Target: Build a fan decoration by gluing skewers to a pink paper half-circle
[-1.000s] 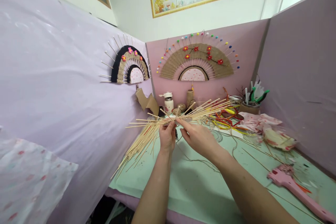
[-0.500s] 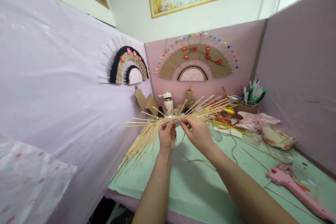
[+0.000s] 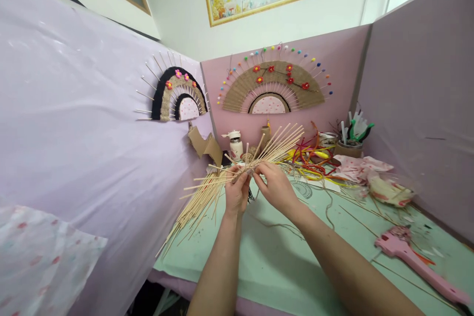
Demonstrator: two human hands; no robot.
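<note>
Thin wooden sticks spread out from a small base in a stick fan frame (image 3: 282, 147), held above the table. My left hand (image 3: 237, 195) is closed around the left part of its base, thumb on the near side. The fingers of my right hand (image 3: 276, 185) are pinched together at the right part of the same base, close to the left thumb. Jute twine (image 3: 285, 226) lies in loose curves on the table under my hands; my fingers hide how it meets the frame. To the left lies a pile of loose wooden sticks (image 3: 196, 207).
A pink glue gun (image 3: 411, 259) lies on the right of the green tabletop (image 3: 207, 252). Behind are a white bottle (image 3: 236, 147), tangled coloured cords (image 3: 314, 158), spotted cloth (image 3: 363, 168) and a tool holder (image 3: 348, 149). Two finished fans (image 3: 237, 94) hang on the partitions.
The stick frame has tilted and turned between my hands; its right-hand sticks now point more steeply upward. Both hands stay at the base. The view has shifted slightly.
</note>
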